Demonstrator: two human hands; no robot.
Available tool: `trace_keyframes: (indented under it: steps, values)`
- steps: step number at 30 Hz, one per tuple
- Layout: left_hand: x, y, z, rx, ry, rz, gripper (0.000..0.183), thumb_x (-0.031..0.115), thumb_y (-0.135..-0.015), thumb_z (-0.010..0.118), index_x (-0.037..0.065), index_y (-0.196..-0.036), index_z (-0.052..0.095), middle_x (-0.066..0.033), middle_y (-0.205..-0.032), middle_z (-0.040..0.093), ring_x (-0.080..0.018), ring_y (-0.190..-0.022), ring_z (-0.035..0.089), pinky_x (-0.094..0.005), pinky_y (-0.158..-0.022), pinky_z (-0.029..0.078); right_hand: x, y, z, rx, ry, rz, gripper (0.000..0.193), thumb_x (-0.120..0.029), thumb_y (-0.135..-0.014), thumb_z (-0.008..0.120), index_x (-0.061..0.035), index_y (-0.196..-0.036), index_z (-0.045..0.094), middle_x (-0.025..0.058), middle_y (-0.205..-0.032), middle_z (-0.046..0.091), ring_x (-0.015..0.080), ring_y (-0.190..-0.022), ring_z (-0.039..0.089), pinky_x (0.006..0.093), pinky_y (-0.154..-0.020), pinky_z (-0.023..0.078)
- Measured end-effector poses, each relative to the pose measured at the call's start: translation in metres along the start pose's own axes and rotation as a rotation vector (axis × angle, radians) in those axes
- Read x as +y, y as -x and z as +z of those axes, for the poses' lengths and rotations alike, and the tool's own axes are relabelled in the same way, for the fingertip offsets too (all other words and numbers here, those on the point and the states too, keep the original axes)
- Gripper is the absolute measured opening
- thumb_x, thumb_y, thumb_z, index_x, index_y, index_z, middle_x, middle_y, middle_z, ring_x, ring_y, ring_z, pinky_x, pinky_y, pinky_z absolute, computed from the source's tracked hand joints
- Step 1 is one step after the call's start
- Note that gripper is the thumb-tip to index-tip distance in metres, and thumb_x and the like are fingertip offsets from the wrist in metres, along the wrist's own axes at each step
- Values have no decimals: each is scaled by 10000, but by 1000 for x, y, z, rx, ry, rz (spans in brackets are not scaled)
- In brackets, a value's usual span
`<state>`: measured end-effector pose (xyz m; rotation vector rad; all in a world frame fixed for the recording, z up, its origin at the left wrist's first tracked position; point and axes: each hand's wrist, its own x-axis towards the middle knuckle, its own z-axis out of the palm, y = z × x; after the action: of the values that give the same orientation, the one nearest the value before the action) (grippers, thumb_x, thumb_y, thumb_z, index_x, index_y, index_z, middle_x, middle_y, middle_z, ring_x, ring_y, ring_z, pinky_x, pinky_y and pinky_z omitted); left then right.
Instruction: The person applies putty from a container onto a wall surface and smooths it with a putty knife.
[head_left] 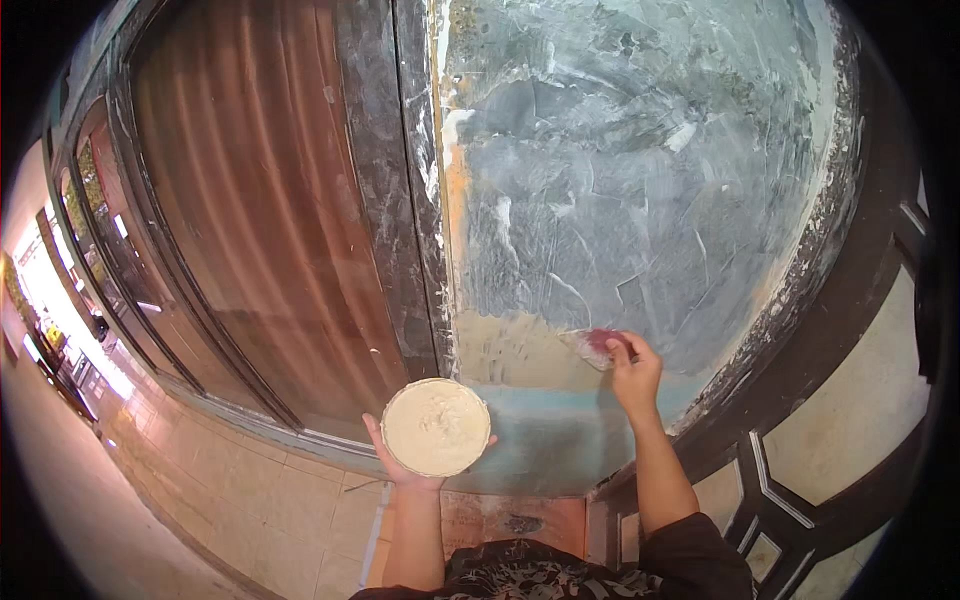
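My left hand (pixel 402 468) carries a round tub of cream-coloured filler paste (pixel 437 428) from below, its thumb up along the left side and fingertips showing at the right rim. The paste surface is lumpy in the middle. In my right hand (pixel 638 380) is a reddish, paste-smeared scraper (pixel 598 346), pinched between thumb and fingers. Its blade lies at the wall (pixel 620 220), at the right end of a damp-looking beige patch (pixel 515 350). Above the patch the wall is grey-blue with streaky white smears; below runs a turquoise band.
To the left is a dark-framed window (pixel 260 200) with a brown curtain behind it. A dark post (pixel 385 170) borders the wall. On the right stands dark wooden panelling (pixel 745 500) with pale insets. Beige floor tiles (pixel 250 490) lie at the lower left, with a reddish ledge (pixel 550 520) below the wall.
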<state>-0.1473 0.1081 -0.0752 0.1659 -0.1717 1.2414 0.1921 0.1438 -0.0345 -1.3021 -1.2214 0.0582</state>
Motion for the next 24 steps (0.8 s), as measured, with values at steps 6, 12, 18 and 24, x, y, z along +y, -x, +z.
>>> trace_keyframes:
  steps: [6, 12, 18, 24]
  values:
    - [-4, -2, -2, 0, -67, -10, 1062, 912, -866, 322, 137, -1591, 356, -211, -1646, 315, -554, -1444, 355, -933, -1002, 230, 8, 9, -5, -4, -89, 39, 152, -76, -914, 759, 39, -1011, 741, 106, -905, 751, 163, -809, 678, 319, -738, 528]
    - [-5, 0, -2, -42, -122, -27, 1055, 911, -864, 326, 146, -1590, 362, -196, -1639, 331, -543, -1442, 365, -919, -1015, 248, -12, -7, 0, -1, -34, -17, 176, -121, -937, 753, 38, -1013, 736, 97, -893, 744, 150, -770, 659, 308, -700, 517]
    - [-8, 3, 1, 30, -215, -4, 1031, 908, -863, 336, 172, -1583, 375, -189, -1631, 342, -538, -1437, 371, -927, -1002, 258, -7, 13, -2, -122, -77, 74, 139, -74, -928, 744, 29, -1021, 743, 95, -863, 744, 136, -784, 660, 296, -720, 517]
    - [-13, 1, 8, 16, -105, -38, 1052, 922, -856, 329, 163, -1584, 364, -196, -1646, 315, -548, -1441, 357, -937, -996, 242, -25, -12, -6, 10, -81, 25, 169, -112, -939, 748, 30, -1032, 744, 74, -876, 740, 131, -794, 642, 296, -734, 512]
